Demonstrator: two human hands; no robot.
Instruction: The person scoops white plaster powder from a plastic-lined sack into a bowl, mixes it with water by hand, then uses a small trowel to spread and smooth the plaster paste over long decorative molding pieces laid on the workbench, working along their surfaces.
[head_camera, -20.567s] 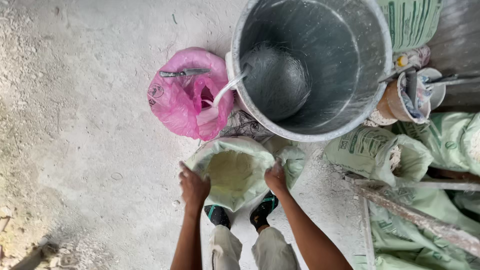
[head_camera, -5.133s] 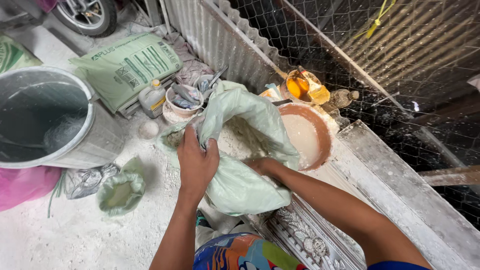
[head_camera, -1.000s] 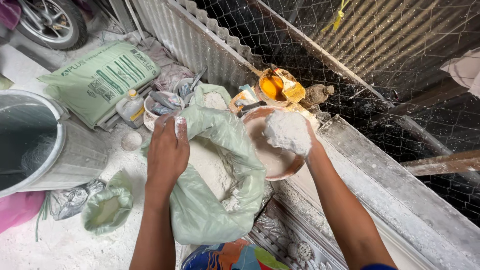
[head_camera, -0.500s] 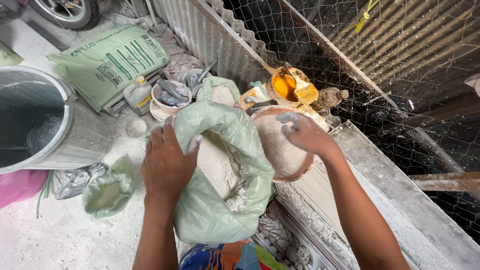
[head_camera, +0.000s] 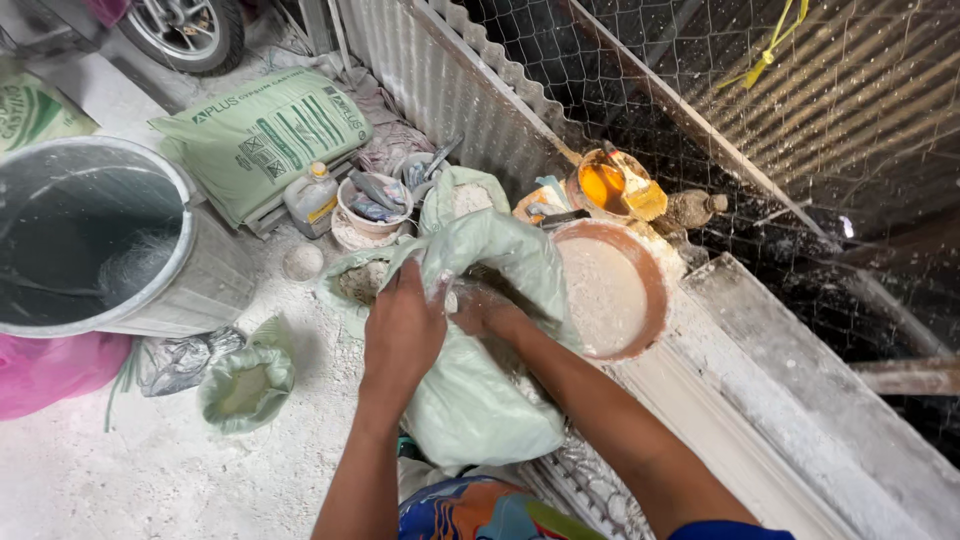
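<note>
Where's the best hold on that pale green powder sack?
Probably the folded-back rim of the pale green sack, from above on its near-left side, where the left hand already pinches it. The mouth gapes upward toward the bowl; the right hand is inside.

Right hand fingertips inside sack

A dusty concrete floor carries a grey bucket, green sacks and a pink bag.
</note>
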